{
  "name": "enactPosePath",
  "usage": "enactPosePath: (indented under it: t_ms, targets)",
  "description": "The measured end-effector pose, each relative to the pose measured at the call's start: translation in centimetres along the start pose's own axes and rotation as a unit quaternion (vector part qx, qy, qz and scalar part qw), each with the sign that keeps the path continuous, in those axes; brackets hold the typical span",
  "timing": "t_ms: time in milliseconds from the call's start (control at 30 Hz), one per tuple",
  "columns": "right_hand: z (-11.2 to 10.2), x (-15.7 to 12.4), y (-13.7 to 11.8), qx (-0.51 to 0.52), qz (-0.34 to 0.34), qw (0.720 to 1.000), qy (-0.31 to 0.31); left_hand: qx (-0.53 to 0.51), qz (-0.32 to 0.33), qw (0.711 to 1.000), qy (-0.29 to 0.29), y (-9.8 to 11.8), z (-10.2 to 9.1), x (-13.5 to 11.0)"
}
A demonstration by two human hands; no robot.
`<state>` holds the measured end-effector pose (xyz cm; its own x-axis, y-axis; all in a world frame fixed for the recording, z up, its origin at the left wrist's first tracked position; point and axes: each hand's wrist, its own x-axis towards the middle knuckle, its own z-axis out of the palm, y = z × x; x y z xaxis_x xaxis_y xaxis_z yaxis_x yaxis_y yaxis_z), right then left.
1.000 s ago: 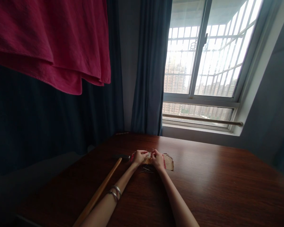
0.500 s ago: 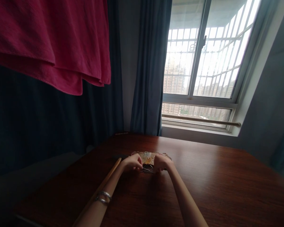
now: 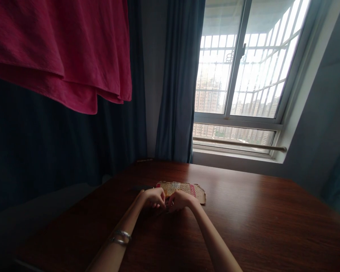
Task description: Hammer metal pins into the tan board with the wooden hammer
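My left hand [image 3: 153,198] and my right hand [image 3: 180,199] rest close together on the dark wooden table [image 3: 257,223], both with fingers curled in a pinch over thin metal nails [image 3: 166,204] lying between them. Which hand grips the nails is too small to make out. Just beyond my hands lies a flat patterned cardboard piece [image 3: 187,189], tan with pink parts. A wooden-handled hammer lies under my left forearm, mostly hidden; its dark head [image 3: 140,187] shows left of the cardboard. Silver bracelets [image 3: 119,237] circle my left wrist.
A red cloth [image 3: 59,53] hangs at the upper left. Dark blue curtains [image 3: 177,83] stand behind the table, beside a barred window [image 3: 243,71] with a rail below it. The table's left edge runs diagonally toward me.
My hands have drawn back from the cardboard piece toward me and down to the nails on the table. The cardboard now lies flat and uncovered.
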<state>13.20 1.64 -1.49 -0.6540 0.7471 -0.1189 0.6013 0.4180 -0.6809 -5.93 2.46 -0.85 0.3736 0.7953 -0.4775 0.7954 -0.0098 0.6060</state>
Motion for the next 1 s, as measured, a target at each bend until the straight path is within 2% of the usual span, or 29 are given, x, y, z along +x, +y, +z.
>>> enactPosePath:
  t_ms: [233, 367, 567, 733, 867, 1000]
  targets:
    - [0.7, 0.2, -1.0, -0.046, -0.051, 0.993, 0.096, -0.015, -0.014, 0.998, 0.053, -0.1, 0.0, -0.3]
    - [-0.6, -0.2, -0.3, -0.068, -0.046, 0.987, 0.139, -0.038, 0.017, 0.993, 0.114, 0.2, -0.1, -0.1]
    - [-2.8, -1.1, 2.0, -0.12, -0.022, 0.958, 0.26, -0.063, 0.056, 0.975, 0.206, 0.3, -0.2, 0.6]
    - [-1.7, -1.5, 2.8, -0.137, -0.05, 0.948, 0.284, -0.053, 0.084, 0.954, 0.281, 0.1, -0.2, 1.4]
    - [-0.9, -1.8, 3.6, -0.14, -0.067, 0.941, 0.3, -0.012, 0.116, 0.922, 0.37, -0.2, -0.3, 1.9]
    - [-0.5, -1.9, 4.4, -0.141, -0.073, 0.933, 0.322, 0.021, 0.134, 0.894, 0.427, -0.3, 0.1, 2.6]
